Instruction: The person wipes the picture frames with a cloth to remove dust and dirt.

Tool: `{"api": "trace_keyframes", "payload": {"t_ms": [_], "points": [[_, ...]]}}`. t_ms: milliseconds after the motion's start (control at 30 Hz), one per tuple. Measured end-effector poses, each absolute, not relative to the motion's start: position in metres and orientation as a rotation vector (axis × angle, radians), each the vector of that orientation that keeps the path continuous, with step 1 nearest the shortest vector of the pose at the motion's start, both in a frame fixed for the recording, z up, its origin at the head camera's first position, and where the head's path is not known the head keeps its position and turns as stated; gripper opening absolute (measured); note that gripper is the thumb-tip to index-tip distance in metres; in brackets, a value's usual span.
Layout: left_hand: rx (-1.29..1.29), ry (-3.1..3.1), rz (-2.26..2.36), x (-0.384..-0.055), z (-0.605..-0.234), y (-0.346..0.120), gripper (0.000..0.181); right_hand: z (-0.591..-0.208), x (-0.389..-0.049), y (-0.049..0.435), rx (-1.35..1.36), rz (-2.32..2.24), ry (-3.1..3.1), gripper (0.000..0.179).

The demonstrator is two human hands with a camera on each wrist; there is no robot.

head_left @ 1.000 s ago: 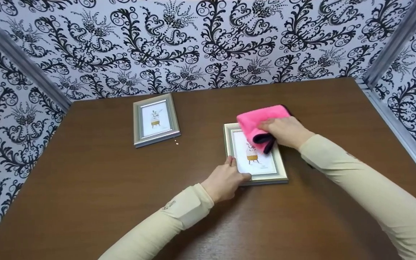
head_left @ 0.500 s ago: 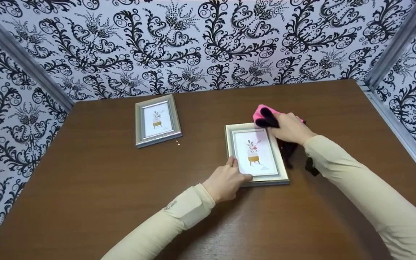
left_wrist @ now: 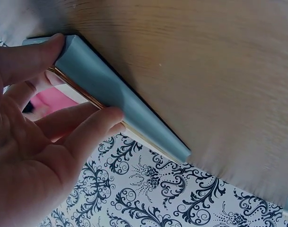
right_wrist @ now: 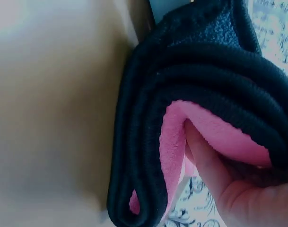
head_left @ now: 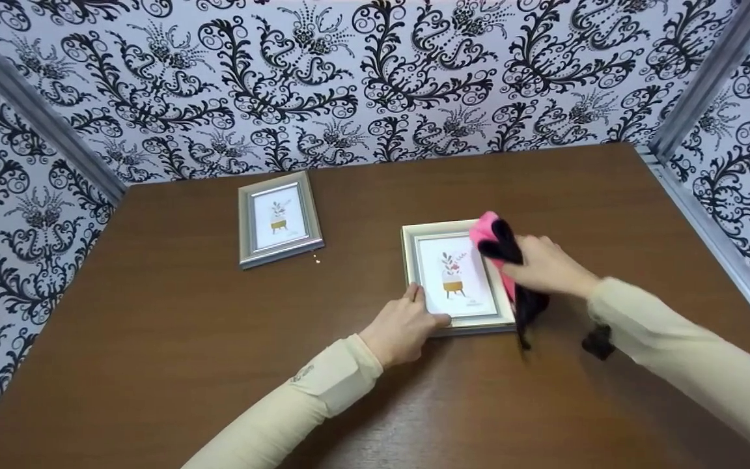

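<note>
A cream-edged picture frame (head_left: 454, 270) with a potted-plant print lies face up on the brown table. My left hand (head_left: 404, 326) grips its near left corner. The left wrist view has the thumb on the blue-grey side (left_wrist: 103, 80) and fingers along the adjoining edge. A folded pink cloth with black edging (head_left: 489, 229) is in my right hand (head_left: 554, 266), draped over the right side of the frame. Up close in the right wrist view, the thumb (right_wrist: 207, 161) pushes into the pink fold (right_wrist: 170, 146), while the other fingers are mostly hidden by the cloth.
A second, silver-toned picture frame (head_left: 280, 218) lies at the back left. Small white bits (head_left: 316, 258) are on the table just in front of it. Patterned wall panels (head_left: 323, 85) border the table (head_left: 173, 365) at the back and sides.
My right hand has drawn the cloth from the frame's upper part to its top right corner, then down along the right side, uncovering the print. My left hand stays at the corner.
</note>
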State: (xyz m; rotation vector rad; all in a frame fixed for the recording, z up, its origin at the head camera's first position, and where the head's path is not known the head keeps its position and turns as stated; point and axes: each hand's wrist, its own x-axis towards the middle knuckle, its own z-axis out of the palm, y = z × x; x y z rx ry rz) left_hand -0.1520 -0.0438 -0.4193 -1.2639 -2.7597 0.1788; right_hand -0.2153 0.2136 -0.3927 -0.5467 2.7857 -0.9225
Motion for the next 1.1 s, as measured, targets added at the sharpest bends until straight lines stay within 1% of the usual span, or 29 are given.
{"api": "trace_keyframes", "payload": {"t_ms": [233,333,433,633,767,867,1100], "points": [[-1.264,-2.752,0.220,-0.154,-0.419,-0.048,0.032,-0.400,-0.167,0.212,-0.523,-1.066,2.721,0.014],[-1.257,-2.763,0.243,-0.154,-0.417,-0.051,0.032,-0.402,-0.157,0.210,-0.518,-1.083,2.763,0.013],[-1.255,-2.778,0.264,-0.154,-0.416,-0.052,0.033,-0.403,-0.157,0.208,-0.499,-1.090,2.797,0.010],[-1.259,-2.815,0.297,-0.154,-0.414,-0.052,0.035,-0.402,-0.178,0.206,-0.467,-1.138,2.761,0.013],[-1.272,-2.801,0.295,-0.154,-0.414,-0.049,0.032,-0.402,-0.202,0.207,-0.440,-1.134,2.762,0.017],[-1.281,-2.793,0.290,-0.154,-0.413,-0.047,0.030,-0.400,-0.223,0.206,-0.416,-1.107,2.772,0.015],[-1.280,-2.785,0.308,-0.154,-0.414,-0.040,0.030,-0.393,-0.264,0.203,-0.326,-1.047,2.757,0.018]]}}
